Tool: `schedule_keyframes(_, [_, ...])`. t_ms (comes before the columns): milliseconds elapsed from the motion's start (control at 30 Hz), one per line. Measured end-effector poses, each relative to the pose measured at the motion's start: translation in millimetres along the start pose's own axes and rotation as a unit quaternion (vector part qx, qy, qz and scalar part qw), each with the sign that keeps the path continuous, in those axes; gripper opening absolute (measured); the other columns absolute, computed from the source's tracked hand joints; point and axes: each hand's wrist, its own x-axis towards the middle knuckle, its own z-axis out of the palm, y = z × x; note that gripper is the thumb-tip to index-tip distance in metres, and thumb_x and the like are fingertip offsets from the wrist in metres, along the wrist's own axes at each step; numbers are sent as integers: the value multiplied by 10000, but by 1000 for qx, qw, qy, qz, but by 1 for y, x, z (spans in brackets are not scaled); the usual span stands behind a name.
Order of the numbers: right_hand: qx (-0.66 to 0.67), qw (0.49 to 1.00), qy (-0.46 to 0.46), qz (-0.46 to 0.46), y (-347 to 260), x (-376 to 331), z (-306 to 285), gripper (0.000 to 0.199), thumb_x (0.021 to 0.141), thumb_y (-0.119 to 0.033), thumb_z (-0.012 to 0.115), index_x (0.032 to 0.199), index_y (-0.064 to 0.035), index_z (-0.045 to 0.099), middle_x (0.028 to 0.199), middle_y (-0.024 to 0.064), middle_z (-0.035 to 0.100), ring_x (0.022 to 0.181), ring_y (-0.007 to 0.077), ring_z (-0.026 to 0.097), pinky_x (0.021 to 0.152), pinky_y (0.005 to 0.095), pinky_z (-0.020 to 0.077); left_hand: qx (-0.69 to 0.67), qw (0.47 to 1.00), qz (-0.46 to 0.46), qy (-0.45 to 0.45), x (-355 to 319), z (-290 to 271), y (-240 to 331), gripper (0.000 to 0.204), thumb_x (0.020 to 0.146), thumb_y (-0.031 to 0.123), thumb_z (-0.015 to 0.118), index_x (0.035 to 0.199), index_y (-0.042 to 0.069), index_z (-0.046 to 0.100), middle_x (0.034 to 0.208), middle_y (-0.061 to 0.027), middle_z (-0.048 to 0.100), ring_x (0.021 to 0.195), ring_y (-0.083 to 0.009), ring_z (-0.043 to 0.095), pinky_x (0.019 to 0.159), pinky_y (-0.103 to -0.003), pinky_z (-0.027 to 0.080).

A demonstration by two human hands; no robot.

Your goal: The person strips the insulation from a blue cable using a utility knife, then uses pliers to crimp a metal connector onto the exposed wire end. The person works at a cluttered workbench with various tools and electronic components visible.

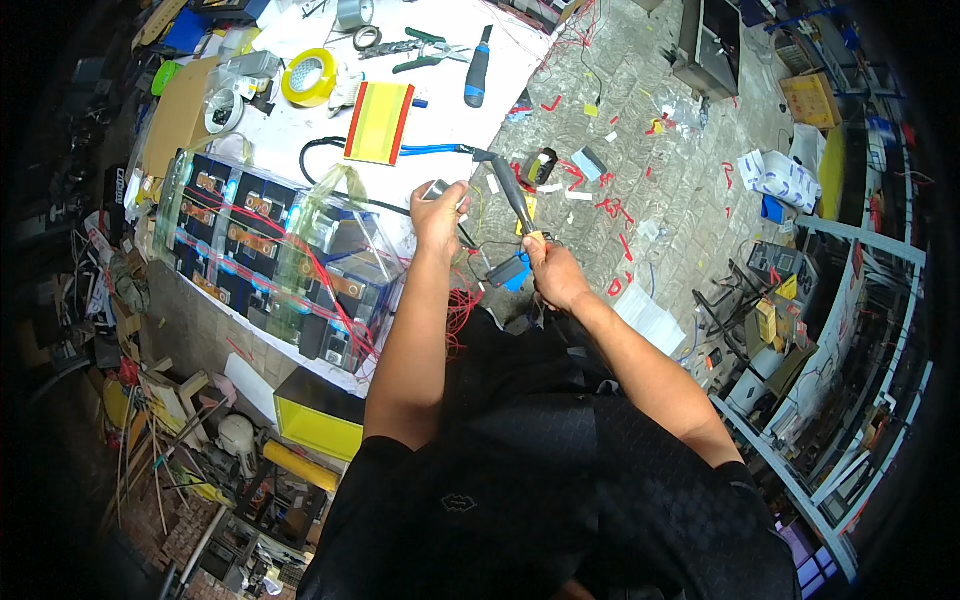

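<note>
My left hand (438, 215) is closed around a small silvery round thing (434, 190) at the table's right edge; its kind is unclear. My right hand (557, 272) grips the yellowish lower end of a long dark grey hand tool (514, 195). The tool tilts up and left, its bent head at the end of blue-covered cables (432, 150); whether they touch, I cannot tell. The cables pass by a yellow board with red edges (380, 122). Left of my left hand lies a block of battery cells (250, 245), partly under clear plastic, with red wires across it.
On the white-covered table (420, 90) lie yellow tape (309, 78), pliers (430, 55) and a blue-handled tool (479, 70). Red scraps and papers (650, 322) litter the floor at right. Metal shelving (885, 240) stands far right; a yellow-lined box (318, 415) is below the table.
</note>
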Motion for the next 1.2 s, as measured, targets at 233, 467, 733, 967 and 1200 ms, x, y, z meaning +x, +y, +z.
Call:
schedule_keyframes(233, [-16,1000,5,1,-7,-5,-3,673,1076,-576,420,1014,35,696,956,323,709,1010,514,665,876,560,509,-13,1000,6,2,2,-2,-4,396,819,1,835,1131,15,591,983,-102,703,840,-206,679,722,-318,569])
schedule_keyframes(467, [-17,1000,15,-4,-8,-6,-2,677,1072,-582,425,1010,37,692,946,324,707,1006,517,665,869,558,508,-13,1000,11,14,-12,-3,2,556,823,-1,835,1265,-8,498,1047,-130,686,866,-225,676,727,-338,572])
schedule_keyframes(733, [-25,999,19,-27,-8,-7,-3,686,1068,-588,435,1008,47,689,918,327,699,983,518,668,851,545,510,4,1000,8,5,-16,-9,-1,703,816,2,842,1357,-4,394,1079,-158,674,908,-237,676,775,-363,581])
schedule_keyframes(967, [4,1000,-2,19,-7,-5,-3,691,1070,-585,433,1004,51,696,894,321,702,955,510,681,835,539,516,9,1000,17,1,-7,-2,0,720,801,8,854,1351,0,391,1079,-159,677,903,-237,678,742,-353,566])
schedule_keyframes(1200, [14,1000,-3,14,-8,-7,-3,687,1071,-583,436,994,49,692,859,301,705,913,490,695,814,528,521,17,1000,23,0,-1,-1,0,725,795,6,856,1354,-8,394,1078,-160,674,886,-244,676,740,-354,564])
